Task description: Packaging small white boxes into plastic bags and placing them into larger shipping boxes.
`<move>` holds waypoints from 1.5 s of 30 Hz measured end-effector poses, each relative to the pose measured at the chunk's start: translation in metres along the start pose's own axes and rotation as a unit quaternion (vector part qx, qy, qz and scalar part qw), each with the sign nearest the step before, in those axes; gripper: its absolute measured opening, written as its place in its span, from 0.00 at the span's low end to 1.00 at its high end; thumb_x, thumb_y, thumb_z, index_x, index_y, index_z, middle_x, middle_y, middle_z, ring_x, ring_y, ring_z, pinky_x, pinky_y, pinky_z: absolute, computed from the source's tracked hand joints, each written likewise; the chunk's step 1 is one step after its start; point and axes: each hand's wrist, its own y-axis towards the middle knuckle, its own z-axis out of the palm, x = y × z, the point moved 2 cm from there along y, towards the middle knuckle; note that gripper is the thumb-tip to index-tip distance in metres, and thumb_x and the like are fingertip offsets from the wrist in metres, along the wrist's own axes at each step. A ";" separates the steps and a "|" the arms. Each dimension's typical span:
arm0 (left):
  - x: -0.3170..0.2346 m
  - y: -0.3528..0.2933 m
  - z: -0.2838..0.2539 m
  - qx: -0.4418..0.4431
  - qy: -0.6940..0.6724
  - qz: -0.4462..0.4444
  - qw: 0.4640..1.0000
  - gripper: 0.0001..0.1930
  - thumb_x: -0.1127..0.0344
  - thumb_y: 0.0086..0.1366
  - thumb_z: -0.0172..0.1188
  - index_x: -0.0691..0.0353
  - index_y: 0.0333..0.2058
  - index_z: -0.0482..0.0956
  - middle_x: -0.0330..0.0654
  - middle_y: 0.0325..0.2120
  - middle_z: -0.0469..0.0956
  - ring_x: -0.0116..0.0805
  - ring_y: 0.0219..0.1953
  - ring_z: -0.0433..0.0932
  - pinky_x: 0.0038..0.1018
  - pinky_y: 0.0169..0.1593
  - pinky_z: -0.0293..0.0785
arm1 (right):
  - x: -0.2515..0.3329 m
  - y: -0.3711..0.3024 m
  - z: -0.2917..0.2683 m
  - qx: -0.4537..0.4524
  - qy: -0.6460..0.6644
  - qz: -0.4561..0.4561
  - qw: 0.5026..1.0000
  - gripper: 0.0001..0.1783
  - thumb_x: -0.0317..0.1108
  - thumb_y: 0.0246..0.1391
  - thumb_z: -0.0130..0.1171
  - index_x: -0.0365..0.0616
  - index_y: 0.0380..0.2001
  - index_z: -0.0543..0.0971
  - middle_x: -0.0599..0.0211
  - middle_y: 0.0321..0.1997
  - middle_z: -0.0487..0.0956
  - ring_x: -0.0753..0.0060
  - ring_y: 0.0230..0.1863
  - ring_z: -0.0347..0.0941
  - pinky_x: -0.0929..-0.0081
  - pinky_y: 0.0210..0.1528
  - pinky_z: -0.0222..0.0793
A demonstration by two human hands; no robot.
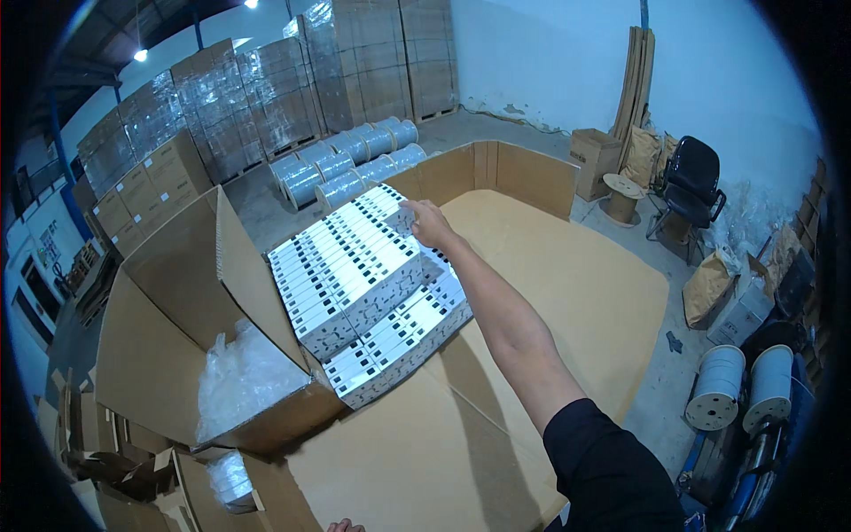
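Note:
Rows of narrow white pieces with small dark square marks (355,257) are stacked in two tiers on a large brown cardboard sheet (558,284). Stretched far forward, my right arm brings my right hand (428,223) to the far right end of the upper tier. Its fingers are bent down around the end of a white piece there; the fingertips are partly hidden. Of my left hand (344,526) only some fingers show at the lower edge, with no object visible in them. An open cardboard box (168,310) holding clear plastic bags (244,372) stands left of the stack.
Upright cardboard walls (532,177) edge the sheet's far side. Wrapped cable reels (355,160) and tall pallets of cartons (363,62) stand behind. A black chair (691,186), paper sacks and more reels (716,386) line the right. Smaller open cartons (195,488) sit at lower left.

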 end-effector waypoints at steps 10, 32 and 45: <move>0.004 -0.002 0.013 -0.031 0.021 -0.027 0.999 0.13 0.74 0.63 0.55 0.68 0.46 0.79 0.56 0.52 0.79 0.60 0.58 0.74 0.48 0.61 0.70 | 0.004 -0.007 -0.003 -0.070 0.086 0.000 0.994 0.27 0.20 0.49 0.64 0.53 0.52 0.73 0.51 0.56 0.74 0.43 0.60 0.71 0.56 0.62 0.68; 0.042 0.072 0.050 -0.067 -0.174 -0.052 0.981 0.16 0.76 0.66 0.57 0.67 0.53 0.73 0.49 0.44 0.76 0.42 0.45 0.77 0.32 0.50 0.76 | 0.092 -0.236 -0.076 -0.225 0.320 0.083 0.917 0.15 0.19 0.61 0.53 0.40 0.52 0.72 0.63 0.42 0.80 0.73 0.31 0.81 0.76 0.35 0.78; 0.083 0.074 0.050 -0.020 -0.550 -0.241 0.799 0.18 0.57 0.78 0.48 0.60 0.59 0.69 0.43 0.35 0.80 0.28 0.34 0.81 0.23 0.38 0.79 | 0.255 -0.389 0.072 0.125 0.454 0.073 0.879 0.16 0.19 0.60 0.58 0.37 0.51 0.72 0.61 0.46 0.80 0.74 0.36 0.82 0.76 0.36 0.80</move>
